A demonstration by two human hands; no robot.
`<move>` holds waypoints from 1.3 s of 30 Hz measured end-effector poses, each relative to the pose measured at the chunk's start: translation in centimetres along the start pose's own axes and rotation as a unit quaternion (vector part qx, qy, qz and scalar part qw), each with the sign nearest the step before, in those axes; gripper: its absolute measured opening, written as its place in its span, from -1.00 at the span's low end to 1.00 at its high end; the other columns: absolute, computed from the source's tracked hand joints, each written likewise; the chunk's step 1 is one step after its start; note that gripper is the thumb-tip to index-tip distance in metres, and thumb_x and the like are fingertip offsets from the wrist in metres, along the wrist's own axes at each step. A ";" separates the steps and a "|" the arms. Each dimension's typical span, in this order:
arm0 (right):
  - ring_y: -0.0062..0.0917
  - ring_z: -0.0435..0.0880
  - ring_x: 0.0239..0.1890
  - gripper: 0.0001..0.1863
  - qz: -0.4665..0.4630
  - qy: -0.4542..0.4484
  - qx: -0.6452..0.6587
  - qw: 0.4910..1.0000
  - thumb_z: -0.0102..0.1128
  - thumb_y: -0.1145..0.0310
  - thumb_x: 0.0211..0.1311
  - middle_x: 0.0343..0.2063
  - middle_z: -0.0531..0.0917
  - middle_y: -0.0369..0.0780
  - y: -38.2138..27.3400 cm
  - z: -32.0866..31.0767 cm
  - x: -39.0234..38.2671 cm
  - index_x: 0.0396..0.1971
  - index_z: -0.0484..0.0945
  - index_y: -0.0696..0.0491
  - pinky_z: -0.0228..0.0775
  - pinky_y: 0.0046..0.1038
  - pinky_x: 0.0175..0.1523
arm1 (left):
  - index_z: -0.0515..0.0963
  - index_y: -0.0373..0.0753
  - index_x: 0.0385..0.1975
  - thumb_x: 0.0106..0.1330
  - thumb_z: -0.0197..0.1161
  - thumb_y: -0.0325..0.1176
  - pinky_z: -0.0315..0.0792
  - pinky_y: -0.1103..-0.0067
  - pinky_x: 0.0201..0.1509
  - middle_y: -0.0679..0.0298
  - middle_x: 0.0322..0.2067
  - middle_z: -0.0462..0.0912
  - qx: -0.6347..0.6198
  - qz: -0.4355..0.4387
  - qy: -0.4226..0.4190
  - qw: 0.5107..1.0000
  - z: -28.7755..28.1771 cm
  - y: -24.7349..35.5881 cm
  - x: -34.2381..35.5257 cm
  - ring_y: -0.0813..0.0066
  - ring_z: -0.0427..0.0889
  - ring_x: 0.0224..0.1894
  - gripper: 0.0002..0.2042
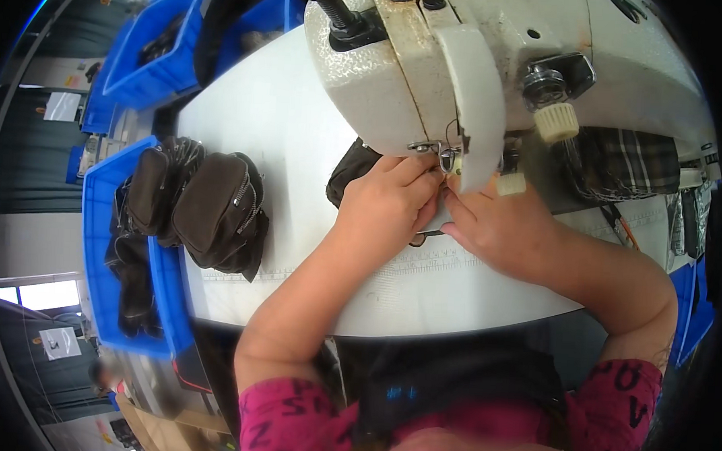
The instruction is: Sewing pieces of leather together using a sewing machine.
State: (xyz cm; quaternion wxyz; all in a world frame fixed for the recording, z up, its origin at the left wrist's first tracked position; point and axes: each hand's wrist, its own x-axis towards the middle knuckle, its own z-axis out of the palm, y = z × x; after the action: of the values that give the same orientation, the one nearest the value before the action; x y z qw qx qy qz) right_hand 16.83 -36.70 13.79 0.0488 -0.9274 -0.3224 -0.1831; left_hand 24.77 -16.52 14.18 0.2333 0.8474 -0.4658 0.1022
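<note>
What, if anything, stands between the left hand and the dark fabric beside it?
Nothing visible does: the left hand covers part of the dark fabric, though the contact itself is hidden.

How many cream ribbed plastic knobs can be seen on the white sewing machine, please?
2: the larger cream ribbed plastic knob is by the silver metal fitting; the smaller one is lower, further left, near the bare right hand. The white sewing machine may hide others.
</note>
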 end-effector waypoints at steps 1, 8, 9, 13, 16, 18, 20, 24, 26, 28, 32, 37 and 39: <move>-0.40 0.71 -0.16 -0.64 0.005 -0.004 0.005 1.000 0.30 0.13 0.31 -0.18 0.72 -0.13 0.0 0.0 0.0 -0.19 0.69 0.17 0.49 -0.28 -0.10 | 0.74 -0.23 -0.15 0.15 0.43 -0.45 0.62 0.37 -0.11 0.27 -0.11 0.74 0.012 0.004 -0.006 1.000 0.0 0.0 0.0 0.15 0.72 -0.16 -0.75; -0.39 0.70 -0.15 -0.63 0.000 0.005 -0.005 1.000 0.30 0.13 0.30 -0.20 0.72 -0.13 -0.1 0.1 -0.1 -0.19 0.70 0.17 0.48 -0.27 -0.09 | 0.72 -0.20 -0.15 0.13 0.43 -0.41 0.64 0.38 -0.15 0.30 -0.12 0.74 0.049 0.001 -0.017 0.999 0.3 0.7 -0.2 0.18 0.74 -0.19 -0.74; -0.39 0.69 -0.15 -0.64 -0.004 0.001 -0.003 1.000 0.29 0.13 0.30 -0.20 0.72 -0.13 0.0 0.0 -0.1 -0.20 0.70 0.17 0.48 -0.27 -0.10 | 0.72 -0.20 -0.15 0.13 0.43 -0.40 0.64 0.39 -0.15 0.29 -0.13 0.74 0.054 -0.004 -0.021 0.998 0.3 0.9 -0.1 0.19 0.74 -0.20 -0.74; -0.40 0.68 -0.19 -0.66 0.014 -0.041 0.014 0.999 0.29 0.15 0.30 -0.21 0.71 -0.12 -0.2 -0.3 0.2 -0.22 0.71 0.16 0.47 -0.28 -0.12 | 0.66 -0.22 -0.28 0.11 0.35 -0.41 0.62 0.51 -0.29 0.32 -0.19 0.65 0.094 0.021 0.015 0.995 0.8 1.1 -0.1 0.34 0.63 -0.18 -0.82; -0.39 0.67 -0.21 -0.68 0.011 0.000 0.003 1.000 0.29 0.16 0.30 -0.24 0.70 -0.12 0.0 0.3 0.1 -0.25 0.70 0.15 0.46 -0.29 -0.13 | 0.65 -0.24 -0.30 0.12 0.32 -0.41 0.63 0.52 -0.32 0.27 -0.18 0.65 0.141 0.010 -0.014 0.990 1.2 1.5 -0.1 0.33 0.63 -0.16 -0.84; -0.39 0.67 -0.23 -0.69 0.009 0.019 0.007 1.000 0.29 0.16 0.29 -0.26 0.70 -0.14 0.2 0.7 0.1 -0.26 0.70 0.14 0.45 -0.30 -0.13 | 0.67 -0.26 -0.24 0.14 0.35 -0.42 0.64 0.46 -0.26 0.26 -0.17 0.68 0.144 -0.003 -0.016 0.989 1.4 1.9 0.0 0.24 0.69 -0.19 -0.81; -0.39 0.66 -0.25 -0.70 0.007 0.037 0.011 0.999 0.29 0.17 0.29 -0.29 0.69 -0.16 0.3 0.8 0.1 -0.27 0.70 0.13 0.44 -0.30 -0.14 | 0.68 -0.29 -0.18 0.16 0.38 -0.43 0.66 0.40 -0.19 0.26 -0.16 0.71 0.147 -0.017 -0.019 0.989 1.4 2.0 0.1 0.15 0.75 -0.23 -0.78; -0.42 0.66 -0.32 -0.75 0.003 0.011 0.042 0.999 0.29 0.21 0.26 -0.40 0.67 -0.23 0.3 0.6 -0.2 -0.32 0.68 0.11 0.42 -0.31 -0.18 | 0.69 -0.28 -0.19 0.20 0.37 -0.44 0.63 0.37 -0.24 0.22 -0.20 0.72 0.068 -0.037 0.009 0.997 0.8 1.6 0.3 0.13 0.73 -0.29 -0.80; -0.43 0.65 -0.34 -0.77 0.005 0.002 0.062 0.998 0.30 0.23 0.24 -0.43 0.66 -0.25 0.2 0.5 -0.3 -0.34 0.68 0.10 0.41 -0.31 -0.19 | 0.70 -0.28 -0.18 0.21 0.38 -0.44 0.61 0.36 -0.25 0.21 -0.21 0.72 0.026 -0.050 0.003 0.998 0.5 1.1 0.3 0.13 0.72 -0.31 -0.81; -0.43 0.64 -0.37 -0.82 -0.004 0.013 0.045 0.999 0.29 0.27 0.19 -0.47 0.63 -0.25 0.0 0.3 -0.4 -0.38 0.66 0.08 0.39 -0.31 -0.21 | 0.71 -0.27 -0.17 0.21 0.39 -0.46 0.60 0.35 -0.26 0.19 -0.22 0.73 0.000 -0.048 -0.003 0.999 0.5 0.8 0.2 0.12 0.70 -0.35 -0.81; -0.41 0.62 -0.38 -0.87 -0.013 0.011 0.058 0.998 0.28 0.32 0.13 -0.47 0.62 -0.26 0.2 0.7 -0.5 -0.42 0.66 0.06 0.39 -0.32 -0.22 | 0.72 -0.28 -0.17 0.19 0.41 -0.48 0.60 0.36 -0.19 0.19 -0.20 0.74 0.036 -0.028 0.010 0.999 0.8 1.2 0.1 0.12 0.70 -0.24 -0.79; -0.41 0.62 -0.39 -0.89 -0.007 0.026 0.063 0.998 0.29 0.35 0.10 -0.47 0.61 -0.26 0.0 0.8 -0.6 -0.46 0.65 0.06 0.38 -0.33 -0.23 | 0.70 -0.30 -0.18 0.19 0.40 -0.48 0.60 0.36 -0.18 0.18 -0.19 0.73 0.067 -0.022 0.006 0.998 1.0 1.6 0.3 0.14 0.68 -0.23 -0.80; -0.41 0.62 -0.39 -0.88 -0.012 0.011 0.060 0.998 0.30 0.33 0.12 -0.47 0.61 -0.26 0.1 0.7 -0.5 -0.46 0.65 0.06 0.38 -0.33 -0.23 | 0.70 -0.32 -0.18 0.19 0.40 -0.48 0.60 0.37 -0.19 0.17 -0.20 0.73 0.077 -0.017 0.008 0.997 1.1 1.6 0.3 0.14 0.67 -0.24 -0.80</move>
State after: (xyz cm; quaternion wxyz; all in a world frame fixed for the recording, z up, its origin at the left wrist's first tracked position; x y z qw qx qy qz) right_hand 16.70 -36.96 12.97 0.1059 -0.9169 -0.3434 -0.1736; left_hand 23.56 -18.01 13.85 0.1727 0.8697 -0.4404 0.1411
